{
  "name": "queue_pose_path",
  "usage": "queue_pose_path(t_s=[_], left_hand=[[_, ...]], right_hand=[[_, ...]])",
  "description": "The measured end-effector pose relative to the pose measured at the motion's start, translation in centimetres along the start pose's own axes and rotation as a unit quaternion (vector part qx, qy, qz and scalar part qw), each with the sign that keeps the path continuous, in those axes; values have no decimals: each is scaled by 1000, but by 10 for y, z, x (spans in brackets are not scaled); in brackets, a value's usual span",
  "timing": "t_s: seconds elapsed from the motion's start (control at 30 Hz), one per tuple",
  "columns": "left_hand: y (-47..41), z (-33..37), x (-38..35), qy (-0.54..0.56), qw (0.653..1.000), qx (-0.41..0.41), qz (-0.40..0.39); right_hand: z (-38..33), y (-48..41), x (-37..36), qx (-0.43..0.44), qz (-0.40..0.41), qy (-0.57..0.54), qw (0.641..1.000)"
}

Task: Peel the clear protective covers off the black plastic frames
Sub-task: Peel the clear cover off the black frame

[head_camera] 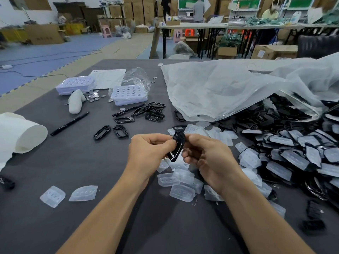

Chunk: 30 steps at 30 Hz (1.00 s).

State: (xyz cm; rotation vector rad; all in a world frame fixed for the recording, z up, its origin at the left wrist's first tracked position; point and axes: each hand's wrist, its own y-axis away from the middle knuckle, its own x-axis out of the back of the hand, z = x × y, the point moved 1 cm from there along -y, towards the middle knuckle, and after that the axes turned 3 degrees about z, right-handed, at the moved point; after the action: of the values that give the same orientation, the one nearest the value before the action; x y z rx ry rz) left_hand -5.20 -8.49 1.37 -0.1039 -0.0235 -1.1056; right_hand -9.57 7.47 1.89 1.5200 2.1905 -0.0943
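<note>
Dark grey table surface point(73, 162); two lavender perforated plastic trays, one far left point(76, 84), other point(129, 94) just beside crumpled clear plastic bag point(136, 76); small silver round discs point(93, 96) scattered between trays; white printed paper sheet point(110, 77) behind; white rounded lump point(76, 103) beside discs; long black pen point(69, 123) left; second black pen point(128, 109) near tray; large translucent white plastic sheet point(229, 88) right; white rolled material point(22, 132) at left edge; brown cardboard boxes point(139, 10), pink plastic stool point(107, 31) far back.

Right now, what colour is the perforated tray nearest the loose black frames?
Pale lilac; the perforated tray shows clearly in the head view.
</note>
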Motion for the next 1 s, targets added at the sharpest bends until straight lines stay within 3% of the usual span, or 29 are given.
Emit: queue_pose_path(t_s=[0.13,0.3,0.47,0.73,0.9,1.0], left_hand=[[1,2,-1,33,999,13,-18],[2,2,-2,41,999,13,-27],[4,4,-6,46,999,-9,-14],[3,7,-5,90,996,-26,-11],[4,5,-2,-2,997,-69,38],[5,8,-1,22,996,-82,13]], right_hand=[[4,-1,0,2,-39,11,999],[7,0,1,17,-13,51,998],[1,5,-1,-4,-59,61,996],[-1,3,2,-7,-76,17,997],[4,2,0,-22,-69,31,997],[2,0,1,-35,-56,22,998]])
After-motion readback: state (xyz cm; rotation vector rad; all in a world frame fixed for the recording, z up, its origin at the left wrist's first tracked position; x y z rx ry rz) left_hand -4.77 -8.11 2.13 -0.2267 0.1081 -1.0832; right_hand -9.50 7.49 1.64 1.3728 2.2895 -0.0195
